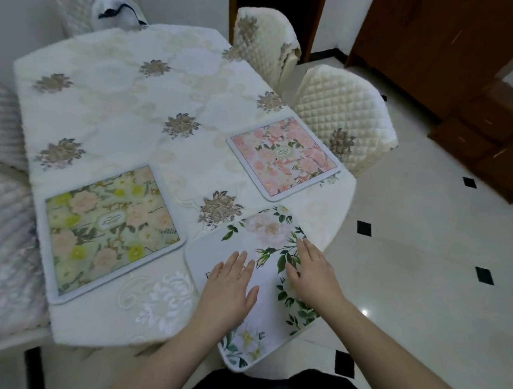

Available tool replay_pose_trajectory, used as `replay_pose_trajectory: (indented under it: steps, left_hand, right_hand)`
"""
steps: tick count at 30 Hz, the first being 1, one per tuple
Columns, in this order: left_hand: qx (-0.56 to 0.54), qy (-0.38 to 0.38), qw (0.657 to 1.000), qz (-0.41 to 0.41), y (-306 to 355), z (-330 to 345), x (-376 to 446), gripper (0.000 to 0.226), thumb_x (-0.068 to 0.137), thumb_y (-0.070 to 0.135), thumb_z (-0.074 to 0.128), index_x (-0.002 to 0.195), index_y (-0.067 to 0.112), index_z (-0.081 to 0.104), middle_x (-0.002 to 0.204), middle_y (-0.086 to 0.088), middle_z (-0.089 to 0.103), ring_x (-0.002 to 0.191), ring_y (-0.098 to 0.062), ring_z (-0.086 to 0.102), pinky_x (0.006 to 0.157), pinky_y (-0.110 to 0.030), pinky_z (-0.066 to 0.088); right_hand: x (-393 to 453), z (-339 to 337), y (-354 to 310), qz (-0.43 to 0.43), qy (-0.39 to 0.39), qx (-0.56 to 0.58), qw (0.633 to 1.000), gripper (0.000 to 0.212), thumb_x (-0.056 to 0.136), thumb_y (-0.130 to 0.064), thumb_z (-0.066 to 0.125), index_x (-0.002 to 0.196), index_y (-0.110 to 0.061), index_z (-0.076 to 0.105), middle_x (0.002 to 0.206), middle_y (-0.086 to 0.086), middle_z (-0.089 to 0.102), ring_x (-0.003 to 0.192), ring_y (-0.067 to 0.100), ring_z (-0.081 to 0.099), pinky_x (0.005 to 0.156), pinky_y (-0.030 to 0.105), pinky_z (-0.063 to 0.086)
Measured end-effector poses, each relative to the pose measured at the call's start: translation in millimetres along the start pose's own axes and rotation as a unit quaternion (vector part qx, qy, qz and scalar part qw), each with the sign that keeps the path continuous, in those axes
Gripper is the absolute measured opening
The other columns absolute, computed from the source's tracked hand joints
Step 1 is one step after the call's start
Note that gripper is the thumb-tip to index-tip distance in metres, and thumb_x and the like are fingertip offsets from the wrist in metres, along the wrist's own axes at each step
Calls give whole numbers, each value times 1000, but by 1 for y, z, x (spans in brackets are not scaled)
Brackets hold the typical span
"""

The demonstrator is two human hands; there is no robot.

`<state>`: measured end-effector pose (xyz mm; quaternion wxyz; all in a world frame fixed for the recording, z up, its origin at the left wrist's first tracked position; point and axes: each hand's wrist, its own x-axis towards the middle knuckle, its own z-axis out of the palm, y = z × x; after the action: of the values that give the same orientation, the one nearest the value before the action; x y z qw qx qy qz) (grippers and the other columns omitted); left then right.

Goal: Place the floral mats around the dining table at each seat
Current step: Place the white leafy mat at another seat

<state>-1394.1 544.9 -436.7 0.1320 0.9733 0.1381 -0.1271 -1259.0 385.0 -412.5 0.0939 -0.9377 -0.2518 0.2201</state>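
Three floral mats lie on the dining table (124,105), which is covered by a cream embroidered cloth. A green and yellow mat (111,228) sits at the near left. A pink mat (283,158) lies at the right edge in front of a quilted chair (345,109). A white mat with green leaves (260,240) rests at the near corner, its near end hanging past the table edge. My left hand (229,288) lies flat on it, fingers spread. My right hand (310,271) presses on its right side, fingers apart.
A second quilted chair (264,39) stands at the far right of the table. A white bundle (115,13) sits on a chair at the far end. Padded seating (6,232) runs along the left. A dark wooden cabinet (448,56) stands at the right, on a tiled floor (425,246).
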Motion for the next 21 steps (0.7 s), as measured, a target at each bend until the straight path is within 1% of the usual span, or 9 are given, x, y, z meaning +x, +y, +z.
replay_pose_trajectory:
  steps: [2,5,8,11,16,17,18,20,21]
  left_hand:
    - [-9,-3,1000,-10,-2,11,-4,57,89,47,36,124,15,69,132,-7,64,122,-26,62,91,-45,54]
    - [2,9,999,-51,-6,23,-4,57,87,45,37,123,14,69,130,-9,65,119,-28,63,89,-47,55]
    - [5,-7,994,-105,-3,31,-6,59,86,45,37,122,12,69,130,-10,65,119,-29,63,90,-47,54]
    - [-5,-12,990,-144,7,43,-9,62,86,51,38,127,13,66,135,-6,62,124,-27,59,95,-48,51]
    - [-41,3,978,-203,26,60,-15,68,91,57,35,142,16,50,147,-3,52,132,-26,53,97,-51,49]
    - [-49,7,976,-214,29,60,-14,69,91,58,32,145,17,47,151,-3,47,136,-26,48,102,-53,47]
    - [-57,13,972,-226,33,59,-14,74,91,61,26,149,19,41,157,-2,37,142,-26,39,109,-54,40]
    - [-86,21,960,-266,37,57,-15,85,84,69,13,156,26,23,165,-2,11,152,-25,12,120,-51,18]
    - [-105,30,948,-301,38,57,-16,87,82,73,13,157,29,17,166,-3,1,153,-25,3,121,-48,11]
  right_hand:
    - [11,7,2,-12,-17,-11,1000,66,101,-41,33,156,-18,6,164,5,4,150,19,5,120,35,9]
    - [26,16,9,-55,-25,-54,997,66,99,-42,35,156,-19,11,164,6,2,150,24,3,122,39,7]
    - [36,21,21,-105,-32,-91,990,65,98,-44,35,156,-23,13,164,6,0,150,26,1,121,42,5]
    - [45,24,34,-149,-39,-109,982,67,99,-50,35,156,-26,10,164,7,0,150,27,1,120,42,5]
    - [56,28,53,-203,-45,-127,970,72,97,-62,27,156,-28,3,164,8,-3,150,27,-3,121,41,5]
    - [58,27,56,-210,-46,-130,968,73,97,-63,25,156,-28,1,164,8,-5,150,27,-4,121,41,4]
    - [59,27,58,-217,-48,-130,966,72,97,-63,24,156,-28,0,164,8,-7,150,27,-6,121,42,3]
    - [59,26,60,-226,-50,-126,965,69,100,-58,23,156,-28,-1,164,9,-8,150,28,-7,122,43,1]
    - [58,25,62,-224,-50,-121,966,67,100,-57,24,156,-29,-1,163,11,-9,150,29,-8,122,44,0]
